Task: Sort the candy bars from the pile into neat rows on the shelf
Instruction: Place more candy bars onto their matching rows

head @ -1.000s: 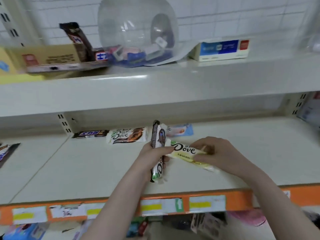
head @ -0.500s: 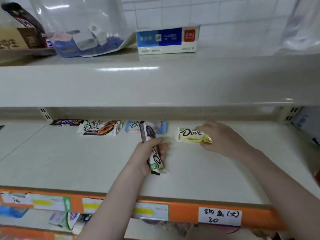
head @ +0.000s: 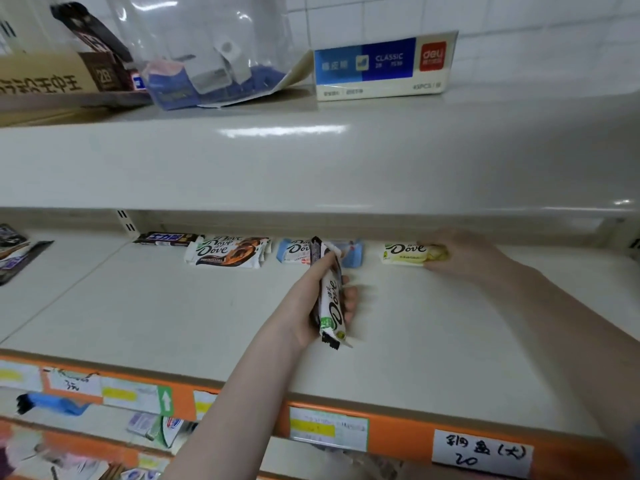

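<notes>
My left hand [head: 313, 299] grips a bunch of Dove bars [head: 329, 296] held upright above the middle of the cream shelf [head: 173, 313]. My right hand [head: 460, 254] rests on the right end of a pale yellow Dove bar [head: 403, 253] lying flat at the back of the shelf. To its left along the back wall lie a light blue Dove bar [head: 294, 251], a stack of brown-and-white Dove bars [head: 227, 251] and a dark Snickers-type bar [head: 166, 238].
The upper shelf [head: 311, 161] overhangs the back row closely. On it stand a blue and white box [head: 381, 65], a clear plastic bag [head: 207, 53] and a cardboard box [head: 45, 77]. Dark wrappers [head: 17, 251] lie at far left. An orange price rail [head: 398, 431] edges the shelf front.
My right hand carried the yellow Dove bar from in front of my left hand to the back of the shelf and laid it flat there. The view shifted right and closer.
</notes>
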### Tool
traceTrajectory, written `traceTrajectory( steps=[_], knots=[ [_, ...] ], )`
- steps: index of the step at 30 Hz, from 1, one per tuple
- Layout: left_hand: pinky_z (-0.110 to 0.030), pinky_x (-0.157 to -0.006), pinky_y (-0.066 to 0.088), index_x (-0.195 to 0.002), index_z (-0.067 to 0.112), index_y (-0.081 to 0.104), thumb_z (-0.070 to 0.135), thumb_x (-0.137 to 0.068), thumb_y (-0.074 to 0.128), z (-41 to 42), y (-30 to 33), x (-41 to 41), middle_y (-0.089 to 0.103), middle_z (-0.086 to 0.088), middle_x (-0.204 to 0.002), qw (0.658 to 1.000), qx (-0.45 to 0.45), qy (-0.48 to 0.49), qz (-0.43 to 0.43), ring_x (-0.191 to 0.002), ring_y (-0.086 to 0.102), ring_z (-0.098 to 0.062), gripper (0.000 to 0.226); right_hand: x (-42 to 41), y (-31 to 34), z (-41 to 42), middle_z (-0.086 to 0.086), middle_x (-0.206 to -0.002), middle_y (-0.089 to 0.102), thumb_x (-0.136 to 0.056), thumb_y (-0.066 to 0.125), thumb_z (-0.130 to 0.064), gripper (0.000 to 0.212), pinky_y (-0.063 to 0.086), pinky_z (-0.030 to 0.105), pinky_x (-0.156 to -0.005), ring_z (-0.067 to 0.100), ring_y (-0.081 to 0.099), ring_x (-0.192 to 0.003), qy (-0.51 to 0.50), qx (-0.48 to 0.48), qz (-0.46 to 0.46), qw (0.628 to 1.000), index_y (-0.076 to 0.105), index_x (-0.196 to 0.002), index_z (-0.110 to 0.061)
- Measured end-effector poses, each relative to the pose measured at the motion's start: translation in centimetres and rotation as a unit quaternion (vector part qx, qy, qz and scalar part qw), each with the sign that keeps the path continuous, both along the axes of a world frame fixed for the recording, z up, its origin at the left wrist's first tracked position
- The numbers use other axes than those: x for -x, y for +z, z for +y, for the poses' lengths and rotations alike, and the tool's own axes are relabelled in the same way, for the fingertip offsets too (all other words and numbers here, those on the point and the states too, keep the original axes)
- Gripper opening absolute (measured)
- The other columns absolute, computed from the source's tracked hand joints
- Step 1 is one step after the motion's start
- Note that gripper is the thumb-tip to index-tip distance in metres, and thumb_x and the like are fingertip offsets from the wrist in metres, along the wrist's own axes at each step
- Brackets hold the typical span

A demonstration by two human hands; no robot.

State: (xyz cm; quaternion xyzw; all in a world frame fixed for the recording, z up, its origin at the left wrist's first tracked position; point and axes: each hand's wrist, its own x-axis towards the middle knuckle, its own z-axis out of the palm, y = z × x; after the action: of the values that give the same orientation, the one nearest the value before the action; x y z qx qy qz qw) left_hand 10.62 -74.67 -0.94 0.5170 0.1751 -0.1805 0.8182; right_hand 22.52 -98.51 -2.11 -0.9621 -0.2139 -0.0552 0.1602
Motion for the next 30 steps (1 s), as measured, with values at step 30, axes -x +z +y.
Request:
traceTrajectory(
  steps=[30],
  knots=[
    [-0.026, -0.048, 0.055, -0.089, 0.003, 0.065, 0.031, -0.087, 0.057, 1.2, -0.4, -0.4, 0.07, -0.014, -0.075, 0.988, -0.024, -0.151, -0.014, -0.057, 0.068, -0.023, 0.03, 7.5, 1.2, 5.0, 0.001, -0.104, 0.07, -0.087, 0.06, -0.02, 0.025, 0.049, 0.039, -0.09, 0.017, 0.065, -0.098, 0.071, -0.24, 0.088, 0.964, 0.064, -0.111, -0.02]
  ],
)
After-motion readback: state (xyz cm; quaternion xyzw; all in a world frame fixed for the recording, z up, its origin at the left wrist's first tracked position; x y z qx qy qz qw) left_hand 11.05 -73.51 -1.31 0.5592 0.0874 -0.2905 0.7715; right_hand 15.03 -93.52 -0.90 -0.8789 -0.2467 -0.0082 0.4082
